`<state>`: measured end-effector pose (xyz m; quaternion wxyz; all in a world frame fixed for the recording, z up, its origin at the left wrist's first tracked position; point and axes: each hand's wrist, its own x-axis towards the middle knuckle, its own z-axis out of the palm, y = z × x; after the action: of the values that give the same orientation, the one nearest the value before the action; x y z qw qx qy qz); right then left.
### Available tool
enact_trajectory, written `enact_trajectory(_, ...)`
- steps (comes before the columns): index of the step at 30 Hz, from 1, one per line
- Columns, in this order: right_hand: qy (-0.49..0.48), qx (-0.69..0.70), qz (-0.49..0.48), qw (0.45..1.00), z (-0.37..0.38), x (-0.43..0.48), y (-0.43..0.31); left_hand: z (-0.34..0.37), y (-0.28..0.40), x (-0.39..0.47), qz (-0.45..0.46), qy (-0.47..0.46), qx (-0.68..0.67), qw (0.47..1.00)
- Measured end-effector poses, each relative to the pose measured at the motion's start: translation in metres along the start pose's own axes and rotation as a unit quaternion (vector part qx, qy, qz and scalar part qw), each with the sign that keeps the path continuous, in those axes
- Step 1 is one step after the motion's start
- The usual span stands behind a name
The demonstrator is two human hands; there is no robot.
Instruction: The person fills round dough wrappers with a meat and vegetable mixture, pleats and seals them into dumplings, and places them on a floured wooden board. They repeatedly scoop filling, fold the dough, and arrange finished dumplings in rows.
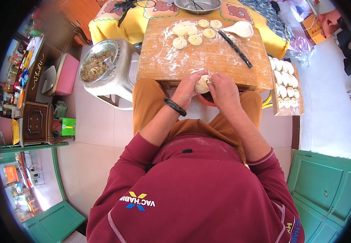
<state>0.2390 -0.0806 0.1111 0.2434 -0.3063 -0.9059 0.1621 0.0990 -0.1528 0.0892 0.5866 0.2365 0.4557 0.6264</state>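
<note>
A pleated, filled dough bun (202, 85) sits cupped in my left hand (190, 85), just past the near edge of the board. My right hand (225, 91) pinches the bun's folds at its right side with thumb and fingers. A small dark gap shows where the pleats meet. On the floured wooden board (157, 63) lie several round dough pieces (179, 43) with swirled tops, beside overlapping flat dough rounds (184, 29). A dark rolling pin (235, 49) rests slantwise at the right, close to a white scoop (243, 29).
At left, a metal bowl of filling (98, 63) with a spoon stands on a stool (111, 86). A board of shaped dumplings (285, 82) is at right. Behind the work board are a metal basin (198, 6) and a yellow cloth (117, 27). A reddish container (206, 99) shows below my hands.
</note>
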Motion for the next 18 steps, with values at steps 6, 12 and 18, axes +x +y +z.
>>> enact_trajectory(6,-0.003,0.152,0.083,0.985,-0.004,-0.005,0.000,-0.014,0.014,-0.002,-0.056,-0.013,0.026,0.998)
enact_trajectory(12,-0.030,0.305,0.167,0.937,0.004,-0.003,-0.003,-0.006,-0.025,0.004,-0.067,0.014,-0.149,0.986)
enact_trajectory(18,-0.029,0.157,0.101,0.982,0.010,-0.009,0.002,-0.014,-0.053,0.014,-0.083,0.008,-0.295,0.952)
